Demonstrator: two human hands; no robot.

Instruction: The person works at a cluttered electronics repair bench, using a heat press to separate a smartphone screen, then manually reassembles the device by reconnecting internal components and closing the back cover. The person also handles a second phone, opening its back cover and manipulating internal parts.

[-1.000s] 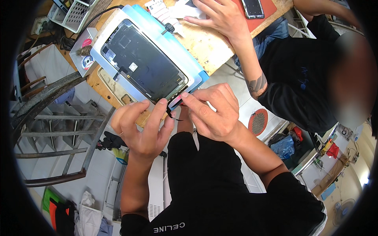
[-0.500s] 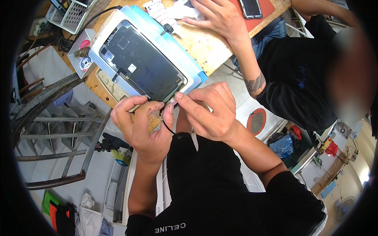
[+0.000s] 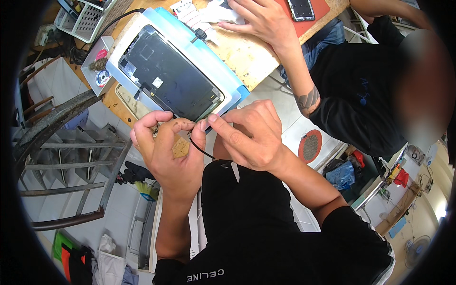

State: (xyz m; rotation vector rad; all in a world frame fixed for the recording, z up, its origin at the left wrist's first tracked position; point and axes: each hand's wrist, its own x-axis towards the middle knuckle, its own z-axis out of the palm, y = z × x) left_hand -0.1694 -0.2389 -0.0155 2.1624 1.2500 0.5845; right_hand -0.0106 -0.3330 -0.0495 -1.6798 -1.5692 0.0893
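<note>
A dark, flat phone-screen panel (image 3: 178,71) lies on the white-framed top of a light-blue machine (image 3: 209,57). At the panel's near end, my left hand (image 3: 173,149) is closed, thumb and forefinger brought together beside its lower edge. A thin black wire (image 3: 201,150) curves down from under these fingers towards my lap. My right hand (image 3: 254,137) is also closed, its fingertips meeting near the left thumb at the panel's near right corner. Whatever is pinched between the fingertips of either hand is too small or hidden to name.
Across the wooden bench (image 3: 254,50), another person's hand (image 3: 266,23) rests beside white papers. A phone (image 3: 301,9) lies on a red mat (image 3: 320,12). Left of the machine stand a small white tray (image 3: 102,85) and a metal railing (image 3: 52,114).
My left hand has shifted slightly left and its fingers have tilted a little. Both hands stay at the panel's near edge, with more of the black wire showing.
</note>
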